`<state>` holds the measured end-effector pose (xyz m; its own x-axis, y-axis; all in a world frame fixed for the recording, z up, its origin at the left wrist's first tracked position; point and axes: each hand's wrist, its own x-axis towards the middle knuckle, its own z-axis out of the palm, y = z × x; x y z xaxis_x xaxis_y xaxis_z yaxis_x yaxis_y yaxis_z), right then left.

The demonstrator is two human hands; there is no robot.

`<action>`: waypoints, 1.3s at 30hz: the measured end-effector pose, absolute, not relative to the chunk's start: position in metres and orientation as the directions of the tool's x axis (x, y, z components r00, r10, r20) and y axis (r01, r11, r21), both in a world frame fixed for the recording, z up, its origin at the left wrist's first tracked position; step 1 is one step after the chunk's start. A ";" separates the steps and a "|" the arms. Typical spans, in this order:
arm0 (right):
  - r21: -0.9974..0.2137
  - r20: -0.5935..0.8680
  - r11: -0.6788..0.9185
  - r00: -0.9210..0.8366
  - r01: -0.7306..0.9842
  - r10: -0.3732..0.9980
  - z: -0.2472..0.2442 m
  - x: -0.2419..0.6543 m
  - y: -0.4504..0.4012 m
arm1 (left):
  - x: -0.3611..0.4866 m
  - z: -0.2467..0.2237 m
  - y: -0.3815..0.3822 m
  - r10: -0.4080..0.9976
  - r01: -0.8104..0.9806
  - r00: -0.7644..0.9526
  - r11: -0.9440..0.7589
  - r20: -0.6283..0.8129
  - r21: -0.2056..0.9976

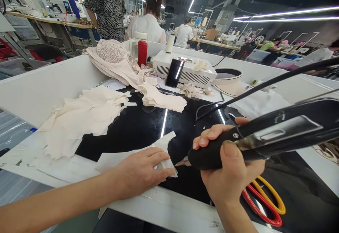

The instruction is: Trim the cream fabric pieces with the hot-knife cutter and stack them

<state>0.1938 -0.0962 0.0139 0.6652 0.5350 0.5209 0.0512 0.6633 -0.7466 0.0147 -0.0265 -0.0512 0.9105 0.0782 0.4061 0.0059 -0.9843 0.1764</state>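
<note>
My left hand (pixel 144 169) is curled over a pale piece of cut fabric (pixel 113 158), pinching its folded end against the glossy black work surface (pixel 182 137). In my right hand (pixel 233 173) is a black corded hand tool (pixel 286 130), its thick body slanting up to the right. The tool's small metal tip (pixel 183 162) points left, close to the folded end of the fabric; whether it touches cannot be told. Beside my right wrist lie red and yellow looped handles (pixel 265 201), partly hidden by the wrist.
Cream fabric pieces (pixel 87 116) are heaped at left, with another stack (pixel 161 98) further back. Behind stand a white vented box (pixel 185 68), a phone (pixel 174 73), a red bottle (pixel 142 53) and a roll of trim (pixel 227 81). Low white walls (pixel 53 84) edge the table. People sit beyond.
</note>
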 end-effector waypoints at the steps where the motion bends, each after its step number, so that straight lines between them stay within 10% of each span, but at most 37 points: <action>1: -0.751 0.515 0.659 0.666 0.047 0.540 0.013 0.194 -0.095 | 0.015 -0.051 -0.026 0.081 0.009 0.911 -0.984 0.403 0.178; 39: -0.754 0.563 0.654 0.580 0.067 0.589 0.008 0.185 -0.104 | 0.005 -0.046 -0.050 0.154 0.106 0.901 -0.985 0.407 0.139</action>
<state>0.1853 -0.1043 0.0081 0.5797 0.5891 0.5630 0.0673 0.6539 -0.7535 0.0046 -0.0502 -0.0464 0.9006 0.1540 0.4065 0.1058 -0.9847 0.1387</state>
